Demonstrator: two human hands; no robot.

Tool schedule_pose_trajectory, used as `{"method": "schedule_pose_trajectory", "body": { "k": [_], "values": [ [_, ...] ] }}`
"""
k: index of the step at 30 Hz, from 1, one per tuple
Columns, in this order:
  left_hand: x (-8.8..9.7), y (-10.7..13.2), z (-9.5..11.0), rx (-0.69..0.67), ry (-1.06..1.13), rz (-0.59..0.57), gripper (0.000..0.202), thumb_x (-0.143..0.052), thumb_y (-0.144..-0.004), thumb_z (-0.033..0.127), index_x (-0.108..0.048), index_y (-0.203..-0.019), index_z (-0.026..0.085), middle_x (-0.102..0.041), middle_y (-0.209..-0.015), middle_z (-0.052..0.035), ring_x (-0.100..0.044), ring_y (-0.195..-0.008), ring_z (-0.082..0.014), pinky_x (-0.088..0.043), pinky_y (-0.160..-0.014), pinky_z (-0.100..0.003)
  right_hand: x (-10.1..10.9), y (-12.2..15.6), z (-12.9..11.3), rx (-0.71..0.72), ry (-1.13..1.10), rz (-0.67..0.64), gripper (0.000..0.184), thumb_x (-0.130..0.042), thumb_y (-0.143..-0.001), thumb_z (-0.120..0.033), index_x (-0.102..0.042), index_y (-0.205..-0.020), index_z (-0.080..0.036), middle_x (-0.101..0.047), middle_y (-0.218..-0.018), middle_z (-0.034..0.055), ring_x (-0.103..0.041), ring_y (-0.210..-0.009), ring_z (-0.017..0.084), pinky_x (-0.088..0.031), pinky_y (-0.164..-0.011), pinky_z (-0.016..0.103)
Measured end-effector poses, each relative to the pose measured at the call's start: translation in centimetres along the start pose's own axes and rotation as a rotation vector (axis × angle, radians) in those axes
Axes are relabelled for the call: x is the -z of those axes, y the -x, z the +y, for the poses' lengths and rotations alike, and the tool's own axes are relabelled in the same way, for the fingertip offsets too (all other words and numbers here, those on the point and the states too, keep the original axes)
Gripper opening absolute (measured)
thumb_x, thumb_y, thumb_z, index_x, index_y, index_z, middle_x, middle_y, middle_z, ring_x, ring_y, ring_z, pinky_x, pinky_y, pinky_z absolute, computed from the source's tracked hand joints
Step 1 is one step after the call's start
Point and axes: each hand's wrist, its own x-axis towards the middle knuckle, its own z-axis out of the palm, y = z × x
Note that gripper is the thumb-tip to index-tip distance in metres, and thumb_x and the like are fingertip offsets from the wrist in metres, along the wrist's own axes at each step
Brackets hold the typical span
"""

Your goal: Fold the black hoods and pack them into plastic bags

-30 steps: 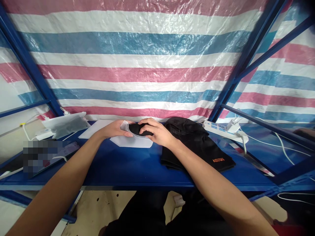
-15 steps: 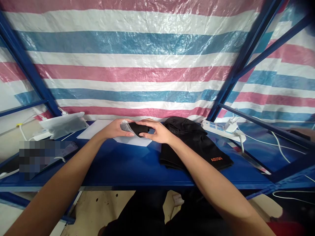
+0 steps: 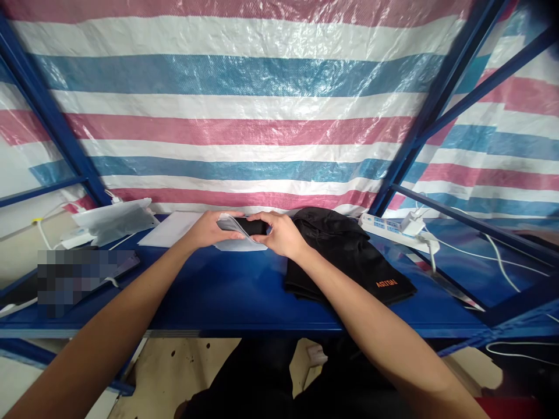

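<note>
My left hand (image 3: 208,230) is closed around a grey-white, thin bag-like sleeve (image 3: 228,223), its thumb along the near side. My right hand (image 3: 285,236) grips a smooth black object (image 3: 250,225), with fingers over the top and thumb at the near side. The black object lies partly within the grey-white sleeve, between both hands; its exact kind does not show. Beneath the hands, a pale flat sheet or bag (image 3: 241,247) rests on the blue table (image 3: 209,291).
Folded black clothing (image 3: 349,250) with orange lettering lies right of my hands. Behind it is a white power strip (image 3: 395,233) with plugs and cables. White flat sheets (image 3: 170,228), a frosted pouch (image 3: 113,221) and a partly pixelated dark device (image 3: 126,265) are at left.
The black object now sits deeper in the grey-white sleeve, whose edge covers more of its near side. My hands are slightly closer together. The camera view has shifted slightly.
</note>
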Motion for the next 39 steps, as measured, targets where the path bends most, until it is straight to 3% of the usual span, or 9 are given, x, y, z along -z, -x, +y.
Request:
{"method": "schedule_pose_trajectory", "body": {
  "k": [5,8,11,17,20,25,33,37,39],
  "values": [
    [-0.4,0.0,0.6,-0.032,0.041,0.003,0.058,-0.092,-0.079,0.061,-0.086,-0.128,0.029,-0.083,-0.130,-0.0057,-0.076,-0.125,-0.0391,-0.056,-0.117,-0.053,-0.5,0.2,0.9,0.018,-0.049,0.025,0.039,-0.095,-0.082,-0.024,-0.076,-0.116,-0.021,-0.077,-0.116,0.0081,-0.075,-0.099,0.025,-0.061,-0.088,0.037],
    [-0.6,-0.1,0.3,-0.030,0.065,0.022,0.051,-0.090,-0.083,0.062,-0.088,-0.122,0.029,-0.083,-0.128,-0.0058,-0.076,-0.125,-0.0378,-0.057,-0.116,-0.051,-0.1,0.1,0.6,0.035,-0.035,-0.041,0.017,-0.082,-0.099,-0.033,-0.077,-0.109,-0.020,-0.076,-0.110,0.0083,-0.074,-0.093,0.022,-0.060,-0.088,0.037],
    [-0.6,-0.2,-0.2,-0.003,0.088,0.152,0.044,-0.086,-0.086,0.064,-0.090,-0.110,0.026,-0.085,-0.120,-0.0075,-0.078,-0.121,-0.0369,-0.059,-0.114,-0.049,0.7,0.0,0.0,0.074,-0.018,-0.118,0.033,-0.061,-0.113,-0.043,-0.080,-0.097,-0.021,-0.076,-0.093,0.0050,-0.073,-0.091,0.022,-0.057,-0.100,0.041],
    [-0.7,-0.3,-0.3,0.031,0.168,0.339,0.035,-0.084,-0.089,0.057,-0.090,-0.101,0.025,-0.087,-0.107,-0.0066,-0.081,-0.113,-0.0340,-0.061,-0.110,-0.048,0.9,-0.1,0.2,0.177,0.033,-0.184,0.036,-0.094,-0.085,-0.054,-0.084,-0.107,-0.027,-0.081,-0.098,0.0042,-0.072,-0.113,0.032,-0.049,-0.117,0.056],
    [-1.1,-0.5,-0.4,0.041,0.289,0.410,0.036,-0.089,-0.085,0.055,-0.089,-0.102,0.023,-0.087,-0.104,-0.0077,-0.082,-0.110,-0.0340,-0.061,-0.108,-0.048,1.0,-0.3,0.6,0.203,0.054,-0.221,0.029,-0.094,-0.086,-0.050,-0.082,-0.098,-0.026,-0.079,-0.088,0.0017,-0.075,-0.100,0.030,-0.047,-0.120,0.058],
    [-1.2,-0.9,-1.0,0.123,0.417,0.479,0.047,-0.097,-0.076,0.058,-0.087,-0.103,0.020,-0.087,-0.107,-0.0110,-0.081,-0.111,-0.0359,-0.063,-0.103,-0.046,1.3,-0.2,0.9,0.184,0.050,-0.206,0.019,-0.080,-0.101,-0.041,-0.082,-0.107,-0.023,-0.082,-0.100,0.0063,-0.077,-0.103,0.028,-0.060,-0.100,0.044],
    [-1.2,-0.8,-1.7,0.077,0.426,0.236,0.078,-0.091,-0.085,0.059,-0.069,-0.152,0.027,-0.073,-0.149,-0.0124,-0.071,-0.134,-0.0339,-0.057,-0.112,-0.044,2.2,0.1,1.6,0.164,0.139,0.043,0.029,-0.059,-0.110,-0.024,-0.084,-0.124,-0.024,-0.075,-0.139,0.0110,-0.077,-0.117,0.029,-0.064,-0.098,0.044],
    [-2.5,-0.8,-3.0,0.197,0.484,0.111,0.067,-0.093,-0.081,0.061,-0.081,-0.133,0.020,-0.079,-0.137,-0.0147,-0.073,-0.127,-0.0367,-0.057,-0.108,-0.046,1.8,0.0,2.7,0.206,0.178,-0.018,0.028,-0.056,-0.109,-0.019,-0.082,-0.119,-0.019,-0.079,-0.120,0.0124,-0.076,-0.108,0.029,-0.062,-0.099,0.045],
    [-3.4,-1.1,-3.8,0.259,0.534,0.158,0.060,-0.091,-0.081,0.065,-0.087,-0.116,0.017,-0.083,-0.123,-0.0158,-0.076,-0.117,-0.0371,-0.059,-0.101,-0.047,1.5,0.0,3.0,0.209,0.192,-0.044,0.025,-0.056,-0.109,-0.018,-0.081,-0.116,-0.018,-0.080,-0.113,0.0132,-0.074,-0.107,0.029,-0.060,-0.100,0.046]
  ]
}}
